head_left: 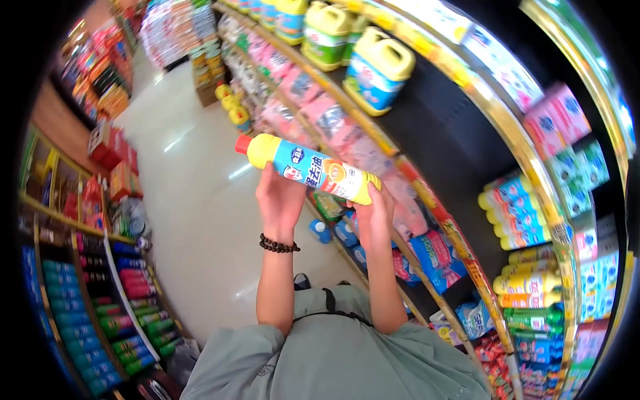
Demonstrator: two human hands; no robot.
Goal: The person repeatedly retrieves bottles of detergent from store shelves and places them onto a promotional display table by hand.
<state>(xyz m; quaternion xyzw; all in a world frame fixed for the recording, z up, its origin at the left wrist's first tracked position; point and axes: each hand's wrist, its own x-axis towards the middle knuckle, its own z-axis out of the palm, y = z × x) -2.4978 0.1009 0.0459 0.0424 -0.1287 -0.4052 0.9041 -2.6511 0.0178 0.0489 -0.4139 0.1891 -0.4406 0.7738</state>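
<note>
Grey-green shirt [333, 360] nearest, the left grip [278, 198] and right grip [375, 212] clasp a bottle [313, 169] slanting crosswise, red cap [243, 145] leftward.

On the label [311, 168] of the yellow bottle [264, 152], the large characters 去油 could be read. Lettering on the blue-labelled jug [378, 71] above the bottle and the blue packets [437, 257] below it was too blurred to be read.

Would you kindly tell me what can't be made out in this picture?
All in the head view:
- Left hand: most fingers hidden behind the bottle.
- Bottle's far side: turned away from the camera.
- Label's smallest print: too small to read.
- Shoe: mostly covered by the grey-green clothing.
</note>
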